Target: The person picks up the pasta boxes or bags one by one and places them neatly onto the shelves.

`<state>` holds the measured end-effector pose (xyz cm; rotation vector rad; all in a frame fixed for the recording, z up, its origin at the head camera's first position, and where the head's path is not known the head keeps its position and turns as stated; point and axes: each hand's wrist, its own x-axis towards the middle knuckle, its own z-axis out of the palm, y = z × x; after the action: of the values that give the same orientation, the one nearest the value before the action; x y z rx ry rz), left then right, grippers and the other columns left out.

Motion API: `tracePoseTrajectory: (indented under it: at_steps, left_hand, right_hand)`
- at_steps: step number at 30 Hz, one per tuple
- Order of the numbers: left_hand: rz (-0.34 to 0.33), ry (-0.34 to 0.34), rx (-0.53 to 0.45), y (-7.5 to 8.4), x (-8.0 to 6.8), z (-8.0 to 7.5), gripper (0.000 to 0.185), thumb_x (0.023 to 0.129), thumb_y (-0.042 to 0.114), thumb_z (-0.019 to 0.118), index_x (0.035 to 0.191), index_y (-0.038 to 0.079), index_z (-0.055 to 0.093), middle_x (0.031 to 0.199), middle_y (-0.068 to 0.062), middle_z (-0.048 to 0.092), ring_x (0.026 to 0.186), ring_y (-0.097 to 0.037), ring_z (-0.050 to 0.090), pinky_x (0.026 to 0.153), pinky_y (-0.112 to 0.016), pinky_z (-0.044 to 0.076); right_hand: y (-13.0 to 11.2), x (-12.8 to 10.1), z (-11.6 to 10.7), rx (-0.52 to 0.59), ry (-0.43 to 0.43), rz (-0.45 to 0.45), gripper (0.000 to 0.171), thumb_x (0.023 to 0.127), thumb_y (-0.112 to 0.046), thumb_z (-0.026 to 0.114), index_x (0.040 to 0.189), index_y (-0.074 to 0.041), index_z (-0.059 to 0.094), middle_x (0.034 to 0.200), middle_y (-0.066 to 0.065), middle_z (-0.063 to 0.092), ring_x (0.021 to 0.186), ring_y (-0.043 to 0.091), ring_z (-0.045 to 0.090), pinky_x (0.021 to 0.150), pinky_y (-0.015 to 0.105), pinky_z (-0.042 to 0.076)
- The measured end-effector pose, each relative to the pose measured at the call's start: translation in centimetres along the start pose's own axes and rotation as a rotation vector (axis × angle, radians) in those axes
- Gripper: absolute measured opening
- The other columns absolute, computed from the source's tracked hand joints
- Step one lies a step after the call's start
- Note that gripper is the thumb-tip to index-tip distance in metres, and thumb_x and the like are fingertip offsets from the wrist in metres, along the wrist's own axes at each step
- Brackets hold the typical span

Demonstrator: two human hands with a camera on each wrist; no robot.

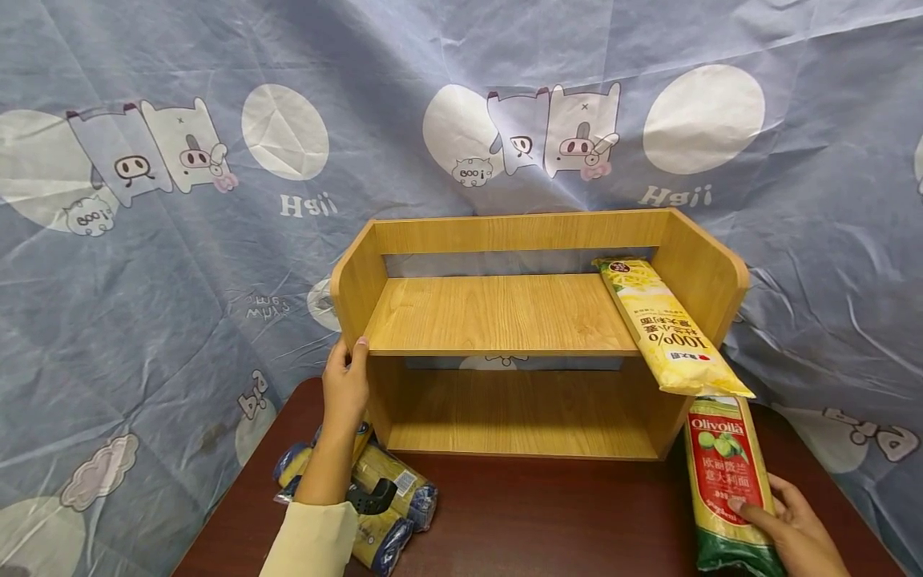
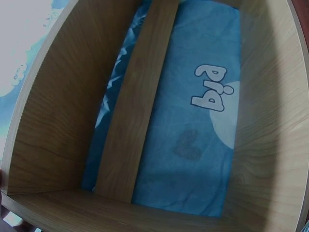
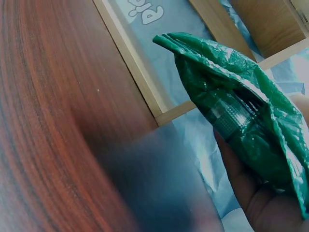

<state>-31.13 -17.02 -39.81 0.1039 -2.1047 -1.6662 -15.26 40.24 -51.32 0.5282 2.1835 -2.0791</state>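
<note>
A two-tier wooden shelf (image 1: 497, 316) stands at the back of the dark red-brown table. My left hand (image 1: 344, 389) grips its left side panel at the height of the upper board, thumb on the front edge. At the right, my right hand (image 1: 800, 529) holds a pasta packet (image 1: 721, 457) with a red Olivoila label, thumb across its front. The packet's crumpled green end (image 3: 227, 96) is close up in the right wrist view. On the upper board, against the right side, lies a yellow pasta packet (image 1: 659, 324); its near end juts past the front edge, above the Olivoila packet.
Several pasta packets with blue ends (image 1: 404, 485) lie on the table (image 1: 548, 513) below my left forearm. A blue patterned cloth (image 1: 404, 144) hangs behind the shelf and at both sides. The lower board (image 1: 519, 409) sits low, near the tabletop.
</note>
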Motion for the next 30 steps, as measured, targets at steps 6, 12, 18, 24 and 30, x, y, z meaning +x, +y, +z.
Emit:
tracePoseTrajectory:
  at_steps: [6,12,18,24,30]
  left_hand:
    - [-0.004,-0.011,0.008,0.1,0.1,0.0,0.05,0.103,0.051,0.05,0.145,0.024,0.055,0.137,-0.011,0.053,0.124,-0.032,0.054,0.105,-0.052,0.045]
    - [-0.005,-0.012,0.009,0.0,0.1,0.0,0.048,0.104,0.048,0.05,0.143,0.023,0.056,0.134,-0.013,0.054,0.123,-0.032,0.054,0.104,-0.05,0.045]
    - [-0.004,-0.02,0.008,0.1,0.0,0.0,0.049,0.103,0.049,0.05,0.145,0.024,0.055,0.136,-0.013,0.053,0.124,-0.033,0.054,0.105,-0.053,0.045]
    - [0.003,-0.017,0.013,0.2,0.0,0.0,0.048,0.103,0.049,0.05,0.143,0.023,0.056,0.135,-0.013,0.054,0.123,-0.033,0.055,0.104,-0.052,0.045]
    - [0.004,-0.011,0.006,0.0,0.1,-0.1,0.047,0.103,0.049,0.05,0.143,0.024,0.056,0.134,-0.013,0.054,0.123,-0.033,0.054,0.104,-0.051,0.045]
  right_hand:
    - [-0.4,-0.6,-0.1,0.095,0.008,-0.093,0.047,0.102,-0.013,0.058,0.119,-0.048,0.032,0.089,-0.026,0.067,0.08,0.006,0.07,0.066,0.033,0.06]
    - [-1.0,-1.1,-0.2,0.13,0.025,-0.101,0.049,0.102,-0.012,0.059,0.119,-0.049,0.032,0.089,-0.027,0.068,0.079,0.007,0.071,0.065,0.034,0.06]
    - [-1.6,-1.5,-0.2,0.187,0.041,-0.156,0.051,0.102,-0.006,0.057,0.121,-0.048,0.034,0.09,-0.028,0.067,0.078,0.005,0.071,0.062,0.032,0.06]
    - [-2.3,-1.5,-0.4,0.156,0.05,-0.225,0.051,0.102,-0.004,0.056,0.122,-0.046,0.035,0.093,-0.031,0.064,0.08,-0.001,0.068,0.062,0.028,0.059]
    - [-3.1,-1.7,-0.6,0.145,0.043,-0.207,0.053,0.102,-0.006,0.056,0.124,-0.048,0.032,0.092,-0.03,0.065,0.08,0.001,0.068,0.063,0.031,0.06]
